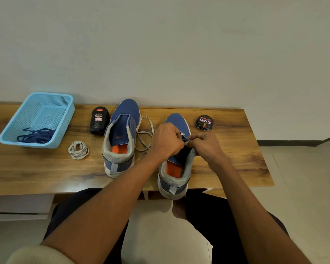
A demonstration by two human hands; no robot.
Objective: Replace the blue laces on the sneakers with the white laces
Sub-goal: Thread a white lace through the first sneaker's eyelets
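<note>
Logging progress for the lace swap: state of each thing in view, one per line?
Blue laces: removed, heaped in basket.
Coiled white lace: unused, on table.
Left sneaker: unlaced.
Loose white lace: trailing beside left sneaker.
Right sneaker: being laced.
Left hand: pinching lace.
Right hand: pinching lace.
Polish bottle: capped.
Polish tin: closed.

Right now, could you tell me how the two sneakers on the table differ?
The left sneaker stands untouched with no lace threaded; the right sneaker is being laced, with both hands at its eyelets, the left hand and right hand pinching the white lace. The left sneaker sits farther back; the right sneaker's heel overhangs the table edge. Both are blue with grey collars and orange insoles.
</note>
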